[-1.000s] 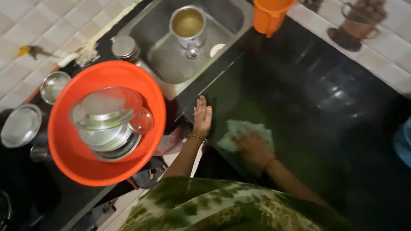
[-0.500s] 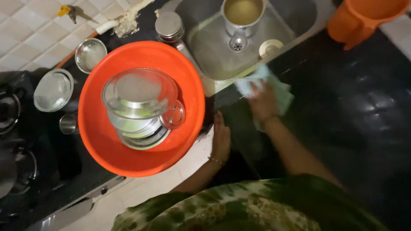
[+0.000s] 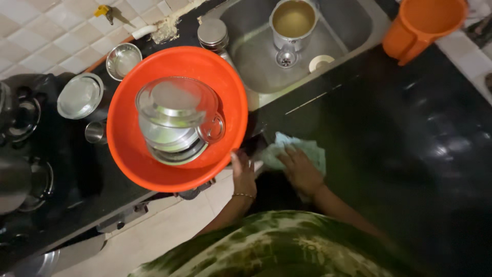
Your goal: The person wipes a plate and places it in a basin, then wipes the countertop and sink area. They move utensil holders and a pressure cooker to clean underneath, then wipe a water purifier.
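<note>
My right hand (image 3: 301, 170) presses flat on a pale green cloth (image 3: 312, 150) that lies on the black countertop (image 3: 400, 143), near its front edge. My left hand (image 3: 243, 174) rests with fingers apart at the counter's front edge, right beside the rim of a large orange basin (image 3: 128, 149). The basin holds a stack of steel vessels with a clear glass jug (image 3: 177, 102) on top. Neither hand lifts anything.
A steel sink (image 3: 246, 56) at the top holds a steel pot (image 3: 293, 23) of brownish water. An orange jug (image 3: 420, 25) stands at the top right. Steel bowls (image 3: 123, 60), a lid (image 3: 81, 96) and a stove (image 3: 23, 149) sit at the left.
The right hand has slid the cloth from near the sink back toward the counter's front edge. The left hand stays at the edge. The view has shifted right and up.
</note>
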